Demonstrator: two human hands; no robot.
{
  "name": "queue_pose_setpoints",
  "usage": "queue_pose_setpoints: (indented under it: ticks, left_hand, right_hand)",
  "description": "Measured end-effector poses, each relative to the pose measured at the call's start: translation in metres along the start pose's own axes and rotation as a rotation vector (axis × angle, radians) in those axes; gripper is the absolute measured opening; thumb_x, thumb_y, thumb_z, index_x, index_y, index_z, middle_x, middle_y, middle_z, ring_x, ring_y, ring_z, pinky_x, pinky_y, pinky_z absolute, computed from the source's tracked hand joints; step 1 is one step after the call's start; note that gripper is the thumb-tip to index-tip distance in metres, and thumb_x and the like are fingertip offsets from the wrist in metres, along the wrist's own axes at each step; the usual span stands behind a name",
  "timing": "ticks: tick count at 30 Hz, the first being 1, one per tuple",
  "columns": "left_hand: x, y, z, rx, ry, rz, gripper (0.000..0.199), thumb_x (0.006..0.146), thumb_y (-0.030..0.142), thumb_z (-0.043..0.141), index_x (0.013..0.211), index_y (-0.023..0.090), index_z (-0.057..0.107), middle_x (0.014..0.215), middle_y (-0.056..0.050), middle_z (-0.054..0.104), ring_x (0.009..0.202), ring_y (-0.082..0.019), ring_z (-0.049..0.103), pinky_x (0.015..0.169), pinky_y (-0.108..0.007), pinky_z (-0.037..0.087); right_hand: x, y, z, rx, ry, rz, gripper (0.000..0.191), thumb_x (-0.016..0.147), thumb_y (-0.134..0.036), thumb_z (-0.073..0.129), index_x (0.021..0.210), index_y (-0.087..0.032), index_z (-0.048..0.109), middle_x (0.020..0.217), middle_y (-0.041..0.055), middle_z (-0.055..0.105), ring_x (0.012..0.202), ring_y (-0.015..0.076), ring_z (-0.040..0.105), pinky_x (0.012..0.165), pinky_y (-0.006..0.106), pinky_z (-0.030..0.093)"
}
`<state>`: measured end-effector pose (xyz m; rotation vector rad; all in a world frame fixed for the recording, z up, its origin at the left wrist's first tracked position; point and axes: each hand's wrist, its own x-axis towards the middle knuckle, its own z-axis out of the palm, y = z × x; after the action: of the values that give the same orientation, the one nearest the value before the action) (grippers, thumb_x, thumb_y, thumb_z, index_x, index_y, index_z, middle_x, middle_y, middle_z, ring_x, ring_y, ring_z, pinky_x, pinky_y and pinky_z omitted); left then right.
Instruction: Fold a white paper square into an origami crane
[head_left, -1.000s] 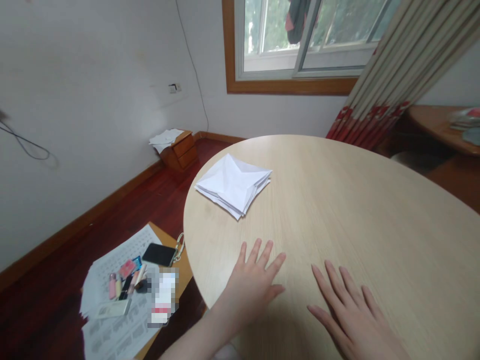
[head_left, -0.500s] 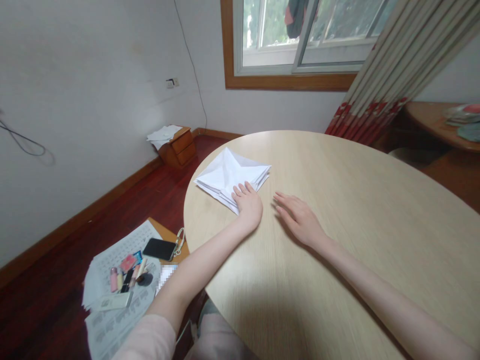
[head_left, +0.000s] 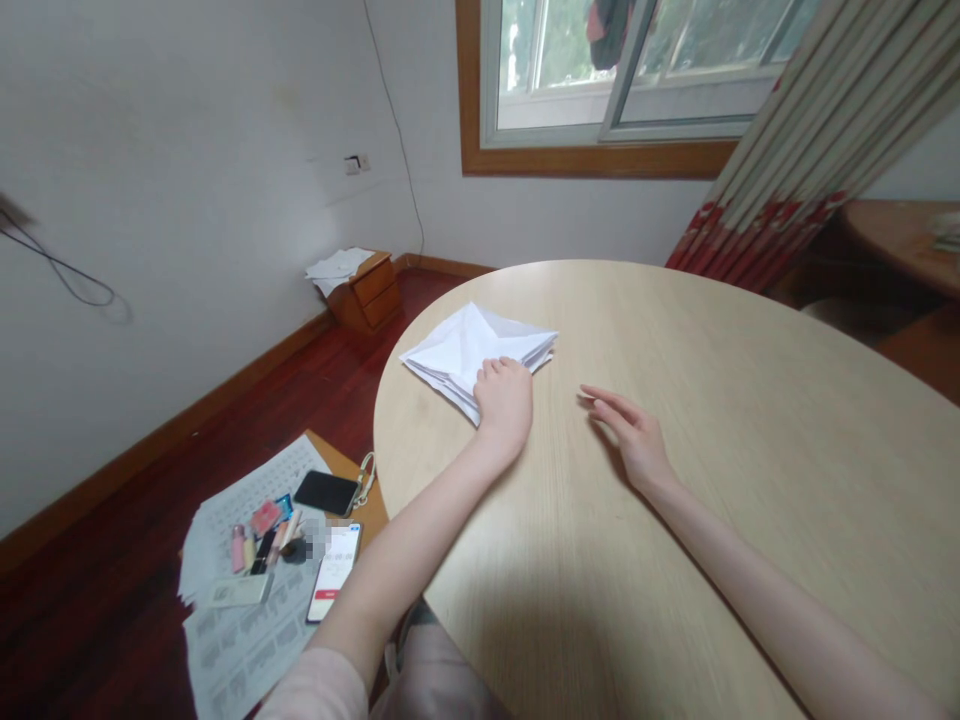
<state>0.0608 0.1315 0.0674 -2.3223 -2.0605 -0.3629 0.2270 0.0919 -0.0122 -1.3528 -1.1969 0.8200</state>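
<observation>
A stack of folded white paper (head_left: 471, 338) lies on the round wooden table (head_left: 712, 400), near its far left edge. My left hand (head_left: 504, 400) is at the stack's near edge, its fingers bent and closed on the paper; the fingertips and thumb are partly hidden. To the right, my right hand (head_left: 634, 435) hovers just above the tabletop, its fingers stretched out and holding nothing. A gap of bare table separates it from the paper.
Left of the table, a lower surface holds newspaper (head_left: 232, 650), a black phone (head_left: 327, 492), a phone with a lit screen (head_left: 335, 575) and small cosmetics (head_left: 266, 517). A small wooden cabinet (head_left: 367, 295) stands by the wall. A curtain (head_left: 780, 150) hangs at the right.
My left hand's fingers, flatter on the paper before, are now curled at its edge. My right hand has moved right, away from the stack. The view has shifted slightly.
</observation>
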Motion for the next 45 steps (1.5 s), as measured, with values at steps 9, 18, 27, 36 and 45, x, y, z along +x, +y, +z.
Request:
queue_pose_setpoints:
  ticks: [9, 18, 27, 36, 45]
  left_hand:
    - [-0.004, 0.007, 0.027, 0.004, -0.039, 0.074, 0.028, 0.092, 0.0, 0.038, 0.113, -0.005, 0.057, 0.11, -0.026, 0.063, 0.11, -0.027, 0.059, 0.088, -0.035, 0.047]
    - [0.004, 0.009, 0.003, -0.013, -0.013, 0.004, 0.029, 0.094, 0.0, 0.035, 0.11, -0.002, 0.059, 0.108, -0.024, 0.064, 0.109, -0.025, 0.061, 0.087, -0.034, 0.049]
    - [-0.06, 0.047, -0.038, 0.033, 0.236, 0.463, 0.042, 0.097, 0.009, 0.029, 0.135, -0.001, 0.046, 0.138, -0.022, 0.049, 0.131, -0.027, 0.046, 0.106, -0.035, 0.041]
    - [-0.101, 0.016, 0.041, 0.145, 0.105, 0.963, 0.041, 0.096, 0.011, 0.033, 0.132, 0.003, 0.05, 0.134, -0.02, 0.053, 0.126, -0.03, 0.051, 0.099, -0.041, 0.048]
    - [-0.069, -0.003, 0.035, -0.172, -0.103, 1.038, 0.038, 0.101, 0.032, 0.031, 0.122, 0.014, 0.057, 0.134, -0.009, 0.057, 0.122, -0.019, 0.056, 0.097, -0.03, 0.049]
  right_hand:
    - [-0.003, -0.008, -0.002, 0.063, -0.062, 0.05, 0.029, 0.078, -0.044, 0.064, 0.098, -0.024, 0.072, 0.109, 0.0074, 0.071, 0.107, 0.0254, 0.063, 0.092, 0.04, 0.046]
    - [-0.004, -0.014, -0.018, 0.094, -0.142, 0.084, 0.036, 0.081, -0.048, 0.06, 0.104, -0.022, 0.071, 0.103, 0.0097, 0.074, 0.103, 0.0264, 0.066, 0.086, 0.039, 0.052]
    - [-0.029, -0.025, -0.071, 0.057, 0.056, 0.087, 0.05, 0.076, -0.041, 0.064, 0.124, -0.032, 0.055, 0.137, 0.0085, 0.054, 0.115, 0.0312, 0.059, 0.09, 0.048, 0.052]
    - [-0.061, -0.033, -0.099, -0.71, 0.366, -0.418, 0.031, 0.088, -0.027, 0.046, 0.114, -0.027, 0.063, 0.131, 0.01, 0.057, 0.126, 0.0318, 0.048, 0.104, 0.056, 0.037]
    - [-0.062, 0.0, -0.086, -1.201, -0.305, -0.389, 0.045, 0.097, -0.037, 0.032, 0.139, -0.027, 0.047, 0.151, 0.0051, 0.036, 0.143, 0.0286, 0.022, 0.11, 0.058, 0.026]
